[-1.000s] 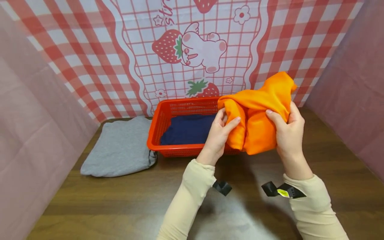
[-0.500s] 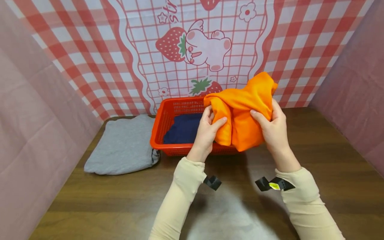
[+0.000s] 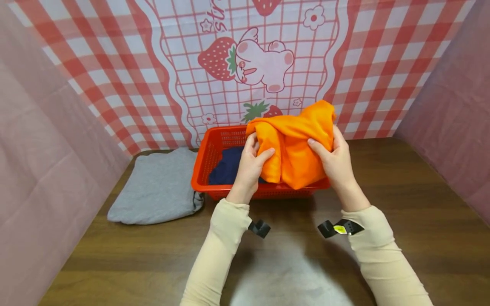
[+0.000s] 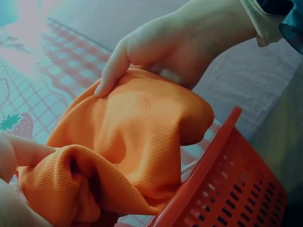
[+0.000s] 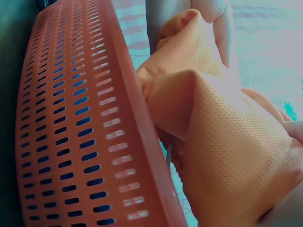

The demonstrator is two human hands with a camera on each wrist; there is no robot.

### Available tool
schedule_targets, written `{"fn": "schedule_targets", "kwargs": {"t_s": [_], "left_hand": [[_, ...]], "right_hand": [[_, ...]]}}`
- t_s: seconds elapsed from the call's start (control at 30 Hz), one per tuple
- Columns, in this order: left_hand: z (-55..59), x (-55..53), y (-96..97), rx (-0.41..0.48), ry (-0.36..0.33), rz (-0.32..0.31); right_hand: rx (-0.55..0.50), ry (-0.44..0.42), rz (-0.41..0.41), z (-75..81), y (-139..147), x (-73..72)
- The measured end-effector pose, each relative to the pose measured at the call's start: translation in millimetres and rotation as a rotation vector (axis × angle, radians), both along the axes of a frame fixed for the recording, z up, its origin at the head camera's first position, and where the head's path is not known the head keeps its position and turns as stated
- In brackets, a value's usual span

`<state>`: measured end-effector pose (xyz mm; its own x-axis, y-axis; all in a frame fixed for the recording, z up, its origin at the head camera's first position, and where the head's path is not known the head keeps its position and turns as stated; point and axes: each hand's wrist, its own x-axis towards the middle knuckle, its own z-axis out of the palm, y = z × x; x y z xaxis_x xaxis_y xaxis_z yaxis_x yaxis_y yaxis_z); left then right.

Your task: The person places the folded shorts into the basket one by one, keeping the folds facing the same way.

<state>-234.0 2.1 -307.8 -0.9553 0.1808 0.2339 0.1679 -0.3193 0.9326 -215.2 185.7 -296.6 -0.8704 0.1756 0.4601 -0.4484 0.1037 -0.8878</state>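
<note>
A bundled orange mesh-knit garment [image 3: 300, 148] is held up between both hands over the right part of a red plastic basket [image 3: 237, 188]. My left hand [image 3: 249, 168] pinches its left side, thumb in front and fingers behind. The right hand [image 3: 337, 163] grips the other side the same way, and its thumb shows on the cloth in the left wrist view. Dark blue folded cloth [image 3: 226, 165] lies inside the basket, partly hidden by the left hand and the garment. In the right wrist view the garment [image 5: 236, 142] hangs close beside the basket's rim [image 5: 137, 113].
A folded grey garment [image 3: 157, 187] lies left of the basket on the brown wooden table [image 3: 153, 259]. Behind stands a red-checked strawberry-print cloth [image 3: 264, 63]. Pink cloth walls [image 3: 42, 148] close off both sides.
Both hands have carried the orange garment to the left and slightly lower, from the basket's right end to over it. The grey garment and the basket stay put.
</note>
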Motion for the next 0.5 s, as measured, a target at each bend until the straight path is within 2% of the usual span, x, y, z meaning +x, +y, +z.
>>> {"fn": "schedule_targets", "kwargs": {"t_s": [0.27,0.5], "left_hand": [[1.2,-8.1,-15.8,0.011,0.018,0.027],[-2.0,-22.9,-33.1,-0.035,-0.02,0.068]], "right_hand": [[0.01,0.002,0.089,-4.7,-11.7,-16.0],[0.055,-0.058,0.114,-9.3,-22.7,-33.0]]}}
